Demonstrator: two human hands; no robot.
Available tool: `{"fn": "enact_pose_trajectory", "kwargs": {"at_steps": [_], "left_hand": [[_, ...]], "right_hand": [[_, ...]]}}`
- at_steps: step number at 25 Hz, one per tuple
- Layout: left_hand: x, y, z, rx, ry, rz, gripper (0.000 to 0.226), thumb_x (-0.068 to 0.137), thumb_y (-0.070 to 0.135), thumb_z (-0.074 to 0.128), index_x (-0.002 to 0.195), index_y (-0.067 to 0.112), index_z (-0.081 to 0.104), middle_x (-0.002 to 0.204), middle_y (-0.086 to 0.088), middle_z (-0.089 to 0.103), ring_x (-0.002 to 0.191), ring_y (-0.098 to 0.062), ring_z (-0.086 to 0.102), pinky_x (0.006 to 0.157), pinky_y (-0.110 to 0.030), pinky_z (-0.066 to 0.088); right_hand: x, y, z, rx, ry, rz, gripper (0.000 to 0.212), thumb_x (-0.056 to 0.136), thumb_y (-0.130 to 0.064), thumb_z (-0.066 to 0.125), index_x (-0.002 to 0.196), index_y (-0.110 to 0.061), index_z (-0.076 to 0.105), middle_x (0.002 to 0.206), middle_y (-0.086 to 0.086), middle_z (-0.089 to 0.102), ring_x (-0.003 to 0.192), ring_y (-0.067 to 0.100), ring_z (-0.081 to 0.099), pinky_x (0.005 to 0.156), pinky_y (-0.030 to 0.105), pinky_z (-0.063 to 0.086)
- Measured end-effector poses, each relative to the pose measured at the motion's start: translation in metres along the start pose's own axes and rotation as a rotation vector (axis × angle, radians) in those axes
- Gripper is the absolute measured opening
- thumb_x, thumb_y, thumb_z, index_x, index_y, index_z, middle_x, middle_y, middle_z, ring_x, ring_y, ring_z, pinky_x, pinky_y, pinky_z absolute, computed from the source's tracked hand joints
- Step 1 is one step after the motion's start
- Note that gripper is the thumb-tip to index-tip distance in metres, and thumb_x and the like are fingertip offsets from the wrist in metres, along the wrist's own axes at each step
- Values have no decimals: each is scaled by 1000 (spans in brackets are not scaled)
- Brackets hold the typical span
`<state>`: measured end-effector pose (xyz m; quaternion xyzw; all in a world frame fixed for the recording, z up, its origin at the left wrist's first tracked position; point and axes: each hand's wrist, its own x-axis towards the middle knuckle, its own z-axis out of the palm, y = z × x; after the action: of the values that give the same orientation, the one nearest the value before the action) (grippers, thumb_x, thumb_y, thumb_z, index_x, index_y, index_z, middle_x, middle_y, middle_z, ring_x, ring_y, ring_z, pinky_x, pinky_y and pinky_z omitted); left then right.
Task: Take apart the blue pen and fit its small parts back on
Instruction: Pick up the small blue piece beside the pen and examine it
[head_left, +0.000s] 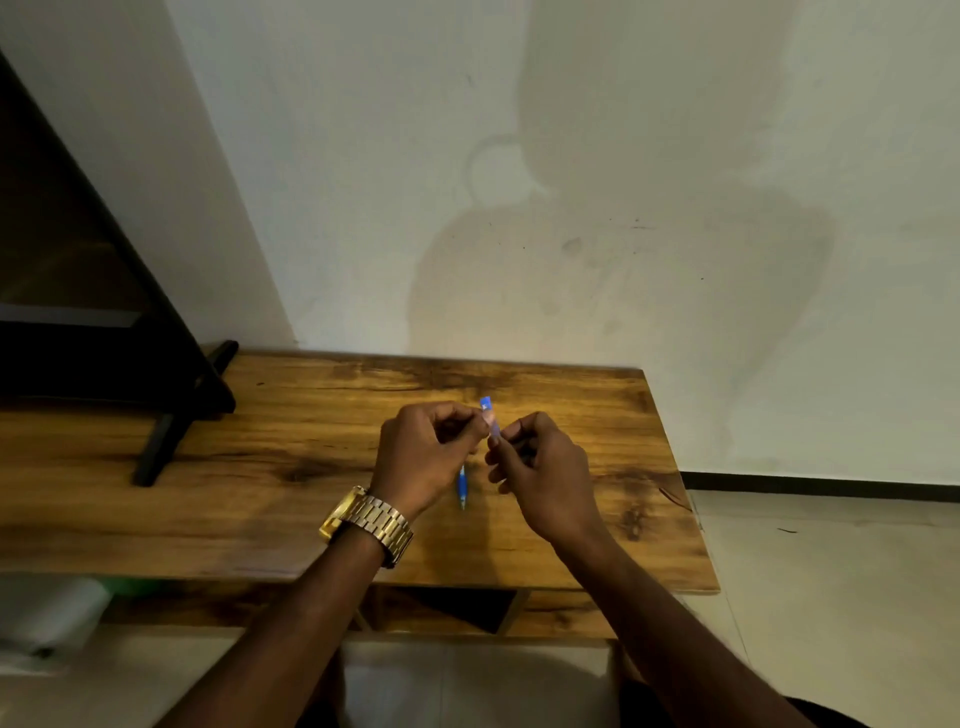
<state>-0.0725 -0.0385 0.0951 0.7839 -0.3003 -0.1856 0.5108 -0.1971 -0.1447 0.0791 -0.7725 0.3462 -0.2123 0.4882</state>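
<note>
Above a wooden table (260, 467), a person's left hand (421, 457) and right hand (540, 467) pinch a clear pen barrel (493, 428) with a blue cap end between their fingertips, while the blue-gripped pen tip section (461, 486) lies on the tabletop just below and between both hands.

Pen parts (488, 415) blurred, partly behind fingers (480, 420)

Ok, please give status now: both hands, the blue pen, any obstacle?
Left hand and right hand pinch upper pen piece. Blue pen front section lies on table. No obstacle visible.
</note>
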Motion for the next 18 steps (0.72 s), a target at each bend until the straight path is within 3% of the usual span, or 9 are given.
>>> {"fn": "enact_pose_trajectory", "kwargs": {"at_steps": [4,8,13,18], "left_hand": [[5,1,3,-84,84,6,16,89,37,84,99,24,86,90,8,84,81,-6,80,71,-31,66],[2,3,-1,-191,10,11,14,90,34,84,100,25,86,92,8,84,75,1,74,68,-26,58],[-2,4,-5,-73,-141,120,5,94,34,80,98,34,83,95,17,82,85,3,76,63,-15,56],[4,-1,-19,96,-97,150,9,95,31,79,102,31,84,94,18,82,89,6,74,65,-9,54]], "right_hand": [[-8,-8,-5,191,-72,70,12,106,-17,69,110,-5,65,94,10,83,80,23,82,69,30,65],[-24,-8,-23,266,-156,112,9,106,-14,69,110,-6,66,93,12,83,79,23,82,75,37,67],[-35,0,-36,225,-164,106,8,106,-15,68,109,-9,68,93,9,84,79,24,83,72,33,67],[-21,1,-23,192,-228,89,10,106,-14,67,111,-5,66,96,12,82,80,22,81,76,37,68]]}}
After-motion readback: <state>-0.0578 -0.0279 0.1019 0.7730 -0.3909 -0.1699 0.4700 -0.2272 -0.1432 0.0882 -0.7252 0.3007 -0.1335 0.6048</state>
